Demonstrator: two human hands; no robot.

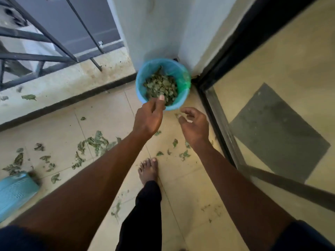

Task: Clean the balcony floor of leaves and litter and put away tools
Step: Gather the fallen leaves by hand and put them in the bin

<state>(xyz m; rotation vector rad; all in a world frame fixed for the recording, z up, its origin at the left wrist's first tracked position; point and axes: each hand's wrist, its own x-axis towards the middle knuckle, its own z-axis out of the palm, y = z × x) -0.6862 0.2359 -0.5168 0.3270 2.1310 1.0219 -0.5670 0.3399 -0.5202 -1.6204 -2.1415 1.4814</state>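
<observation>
Beige balcony tiles (181,187) run to the corner between the white wall (154,24) and the sliding glass door (272,69), where the blue lined bin (139,84) stands heaped with leaves (160,86). My left hand (148,118) hangs over its near rim, fingers curled under, so I cannot tell if it holds anything. My right hand (194,124) is beside it, loosely spread and empty, with scattered leaves (96,142) around my bare foot (148,171).

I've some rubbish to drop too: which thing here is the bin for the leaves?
Look where the white pillar meets the black door frame, at the balcony's far corner. On the floor there stands a small round bin. Unlike the ribbed blue thing at the left edge, it has a blue-green liner and holds leaves.
</observation>
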